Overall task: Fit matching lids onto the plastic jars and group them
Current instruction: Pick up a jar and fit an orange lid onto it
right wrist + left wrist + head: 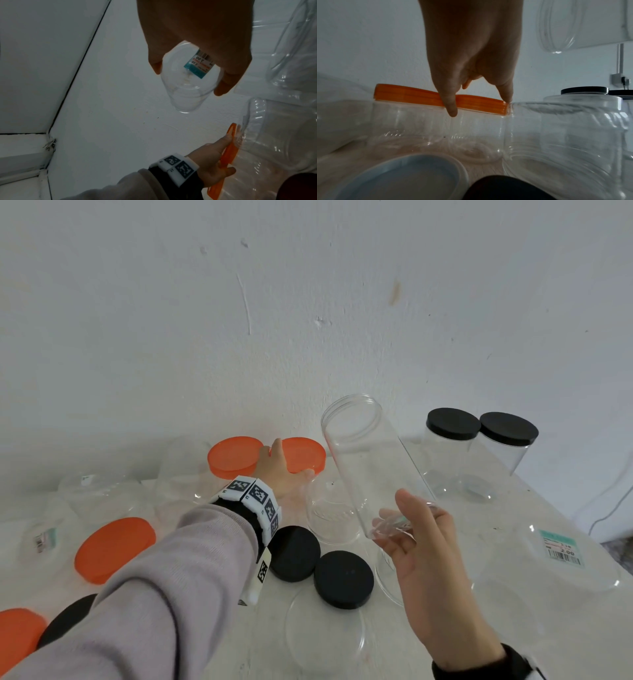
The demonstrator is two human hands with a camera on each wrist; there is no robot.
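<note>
From the head view I can't see where my left hand (pixel 277 470) meets the orange lid (pixel 301 455): the palm covers the lid's near left part and the fingers (pixel 275 446) hide the gap between it and the second orange lid (pixel 234 457). My sleeve (pixel 164 587) hides most of a black lid (pixel 65 623), and another orange lid (pixel 17 633) is cut by the left edge. In the right wrist view my right hand (pixel 197 40) covers part of the price sticker (pixel 197 65) on the clear jar (pixel 187 86); its print is possibly a price, too blurred to read.
</note>
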